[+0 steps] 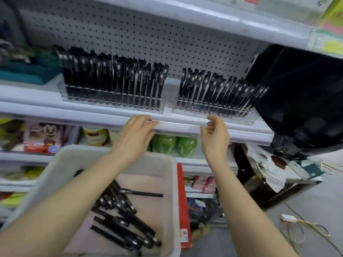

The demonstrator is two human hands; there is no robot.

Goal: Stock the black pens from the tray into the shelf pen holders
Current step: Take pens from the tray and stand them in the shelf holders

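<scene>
Both grips released: left hand (134, 138) and right hand (215, 139) hang empty at the shelf (74, 112) edge. Black pens (123, 220) lie in the near tray (173, 184); best gather several aligned, then slot them upright into the right pen holder (239, 118).

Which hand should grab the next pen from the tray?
Probably the left hand. Its arm stretches right over the tray, above the loose black pens. The right hand is by the shelf edge, off to the tray's right side. Both hands look empty.
</scene>
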